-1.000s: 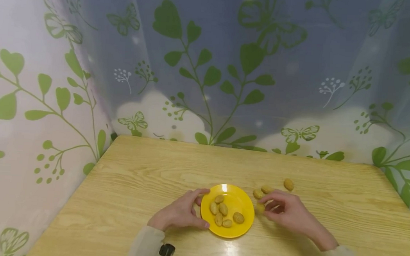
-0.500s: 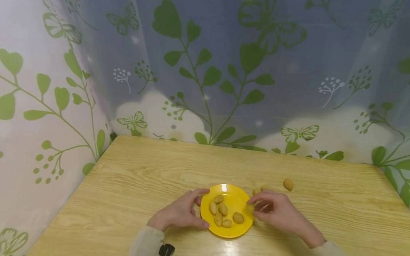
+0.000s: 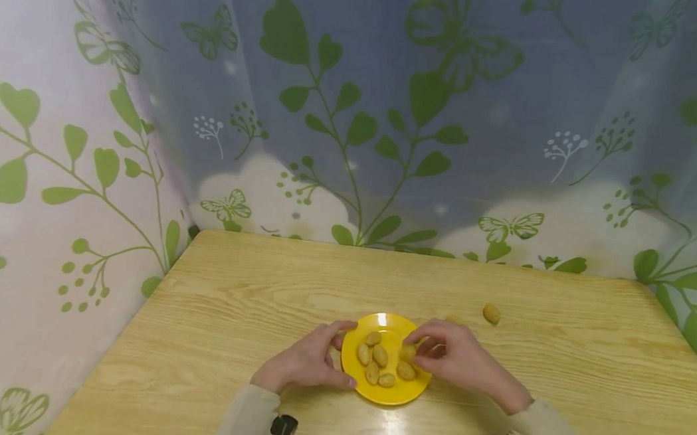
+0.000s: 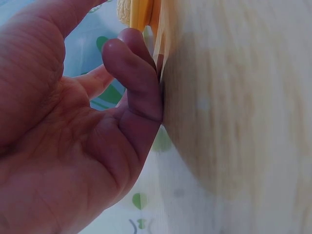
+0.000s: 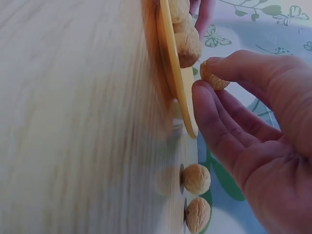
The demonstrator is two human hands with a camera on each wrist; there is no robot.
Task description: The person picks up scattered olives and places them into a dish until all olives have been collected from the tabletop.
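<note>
A yellow plate point(image 3: 388, 397) on the table bears several tan walnuts point(image 3: 371, 372). My left hand point(image 3: 310, 358) holds the plate at its left rim, the thumb at the near side and the index finger at the far side. Over the plate's right part, my right hand point(image 3: 460, 357) pinches one walnut point(image 5: 214, 78) between thumb and fingertips. In the right wrist view that walnut is above the plate's surface, apart from the others. Two loose walnuts lie on the table to the right: one point(image 3: 491, 313) in full sight, the other point(image 3: 453, 319) mostly behind my right hand.
The wooden table point(image 3: 249, 278) reaches back to a patterned curtain point(image 3: 343, 111) with green leaves and butterflies. More of this cloth hangs along the left side. Each wrist wears a small black device point(image 3: 283, 428).
My right hand has moved left from the table beside the plate to above it, carrying a walnut. The left hand and the plate have stayed in place.
</note>
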